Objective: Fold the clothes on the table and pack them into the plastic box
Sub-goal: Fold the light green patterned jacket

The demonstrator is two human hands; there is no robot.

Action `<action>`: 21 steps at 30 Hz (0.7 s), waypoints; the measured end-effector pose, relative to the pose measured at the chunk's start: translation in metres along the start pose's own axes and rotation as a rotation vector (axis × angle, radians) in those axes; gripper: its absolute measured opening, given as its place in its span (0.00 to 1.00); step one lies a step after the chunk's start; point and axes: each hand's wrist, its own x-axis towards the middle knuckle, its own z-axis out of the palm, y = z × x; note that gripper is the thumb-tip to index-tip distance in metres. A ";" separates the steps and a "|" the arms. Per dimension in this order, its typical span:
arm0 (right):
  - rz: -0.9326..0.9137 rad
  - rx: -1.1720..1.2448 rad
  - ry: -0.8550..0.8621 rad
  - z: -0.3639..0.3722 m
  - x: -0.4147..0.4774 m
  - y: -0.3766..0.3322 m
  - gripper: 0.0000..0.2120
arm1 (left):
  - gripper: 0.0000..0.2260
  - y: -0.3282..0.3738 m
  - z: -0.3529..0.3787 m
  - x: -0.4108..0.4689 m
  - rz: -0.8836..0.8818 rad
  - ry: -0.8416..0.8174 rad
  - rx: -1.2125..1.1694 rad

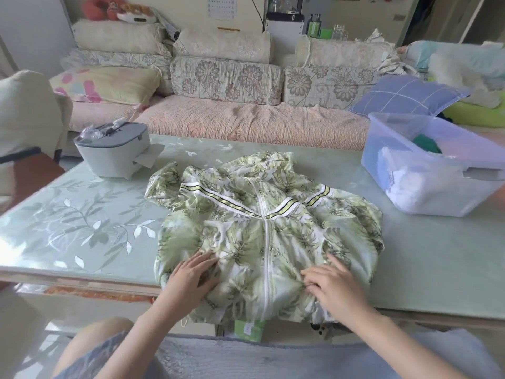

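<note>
Jacket (262, 228) in a pale green leaf print lies front-up in the middle of the bench (68, 214), zipped shut. Its hood points to the far side and its hem hangs just over the near edge. White bands with a yellow-green stripe slant down from both shoulders to the zip. Both sleeves are bunched in against the body, one on the left and one on the right.

Left hand (191, 274) lies flat on the jacket's lower left panel. Its grip is released, with straight fingers pressing the cloth. Right hand (338, 288) rests on the lower right panel. Its grip is also released, the fingers spread and only lightly bent, their tips on the fabric.

At the far right of the bench, well apart from the jacket, stands the plastic box (410, 187), clear and without a lid. Inside it are white cloth (404, 176) and, farther back, dark green cloth (427, 143).

A grey-and-white appliance (114, 154) sits at the far left of the bench. Beyond the bench runs a floral sofa (246, 121), with a blue checked pillow (407, 97) at its right end.
</note>
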 end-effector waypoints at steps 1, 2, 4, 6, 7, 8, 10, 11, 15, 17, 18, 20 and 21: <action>0.050 0.026 -0.035 -0.007 0.000 0.001 0.06 | 0.25 -0.003 -0.003 -0.001 -0.007 0.029 -0.018; 0.097 0.001 -0.073 -0.011 -0.002 0.005 0.08 | 0.21 -0.005 -0.007 -0.002 -0.017 0.078 -0.056; 0.099 -0.026 -0.092 -0.017 -0.005 0.012 0.12 | 0.15 -0.005 -0.014 -0.007 -0.080 0.212 -0.199; 0.098 -0.016 -0.062 -0.018 -0.006 0.006 0.16 | 0.11 -0.004 -0.021 -0.016 -0.203 0.384 -0.310; 0.085 -0.039 -0.037 -0.019 -0.004 -0.002 0.19 | 0.11 -0.005 -0.024 -0.021 -0.275 0.482 -0.328; 0.054 -0.037 -0.009 -0.021 0.000 -0.014 0.23 | 0.11 -0.007 -0.026 -0.026 -0.344 0.569 -0.344; -0.005 0.026 -0.008 -0.024 0.008 -0.045 0.31 | 0.14 -0.012 -0.026 -0.036 -0.487 0.647 -0.447; -0.027 0.083 -0.032 -0.025 0.011 -0.062 0.32 | 0.15 -0.015 -0.025 -0.040 -0.554 0.628 -0.522; -0.122 0.126 -0.177 -0.009 0.026 -0.125 0.40 | 0.13 -0.029 -0.010 -0.049 -0.766 0.340 -0.752; -0.148 0.069 -0.215 0.010 0.030 -0.142 0.48 | 0.08 -0.028 -0.008 -0.052 -0.753 0.158 -0.758; -0.145 0.048 -0.213 0.020 0.030 -0.147 0.51 | 0.07 -0.026 -0.009 -0.053 -0.721 0.076 -0.794; -0.136 0.032 -0.165 0.038 0.030 -0.152 0.55 | 0.09 -0.019 -0.014 -0.057 -0.697 -0.014 -0.934; -0.121 0.029 -0.171 0.041 0.029 -0.153 0.57 | 0.10 -0.017 -0.016 -0.058 -0.686 -0.029 -1.007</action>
